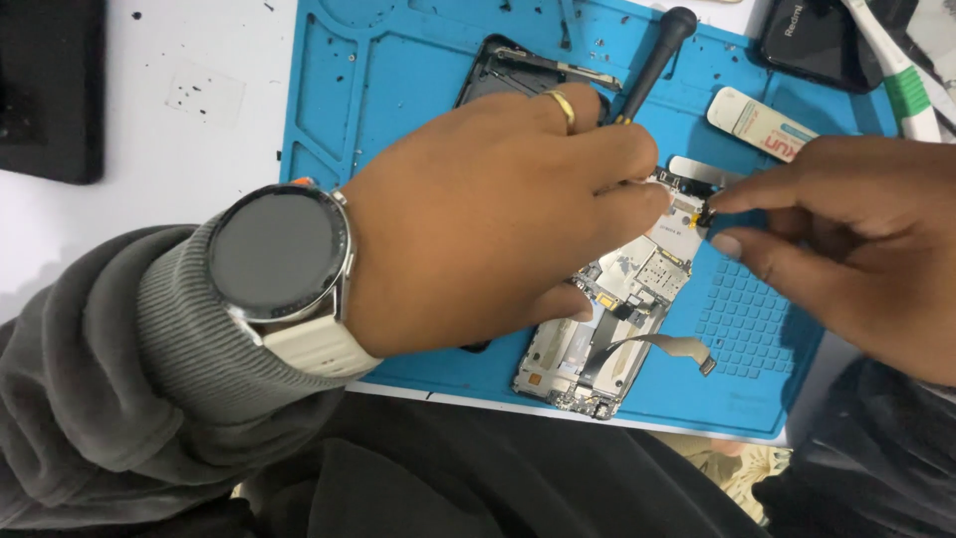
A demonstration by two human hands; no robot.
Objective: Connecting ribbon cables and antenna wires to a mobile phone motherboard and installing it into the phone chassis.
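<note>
Blue silicone repair mat [398, 90] on white bench [199, 149], carrying opened silver phone chassis [607, 329]. Left hand [498, 229] pressing down on chassis, fingers closed. Right hand [846, 239] pinching small black component [705, 216] at upper edge. Mid-extraction, apparently; steady lift needed.

Left hand [498, 214] steadies opened phone [612, 309] (on blue mat [398, 90]); right hand [846, 239] pinches small part [705, 217].

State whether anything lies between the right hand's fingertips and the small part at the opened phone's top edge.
Nothing visible does: the right hand already pinches the small part at the opened phone.
</note>
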